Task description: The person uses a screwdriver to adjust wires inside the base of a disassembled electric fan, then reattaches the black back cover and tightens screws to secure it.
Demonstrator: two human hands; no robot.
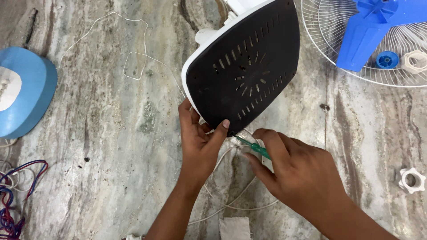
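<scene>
Black slotted plastic underside of a white fan base (244, 66) tilted up on the streaked marble floor (111, 133), left hand (198, 142) fingers clamped on its lower corner, right hand (296, 171) fingers pinching a green-handled screwdriver (253, 146) at that corner, white cord (235, 204) beneath, blue fan blade (369, 31) on a white wire guard (329, 53) well apart.

The screwdriver (254, 146) shows only a short green stretch; its handle is buried in the right hand (293, 171) and its tip is hidden at the fan base (244, 71) corner. The base's top is cut off by the upper edge, as are the grille (324, 40) and blue blade (369, 26). The blue cover (31, 93) and wires (13, 195) run off the left edge. The white cord (235, 206) vanishes under both hands
</scene>
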